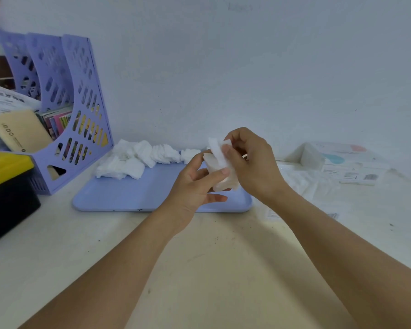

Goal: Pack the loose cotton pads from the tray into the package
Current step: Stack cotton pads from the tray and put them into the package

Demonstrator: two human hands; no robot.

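Pads [220, 166]: small stack held over tray [128, 195] right end | left hand [197, 184] cradles it, right hand [249, 160] pinches top pad | loose heap [138, 159] at tray's far-left edge | package [318, 186] right of tray, nearer right hand

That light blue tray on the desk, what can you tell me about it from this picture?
The tray is a flat, pale lilac-blue rectangle with rounded corners and a low raised rim, seemingly smooth plastic. It lies level on the cream desk, close to the wall, beside a purple file rack. Loose white cotton pads are heaped along its far edge, mostly toward the left corner; the near part is bare. The hands holding pads above its right end hide that part.
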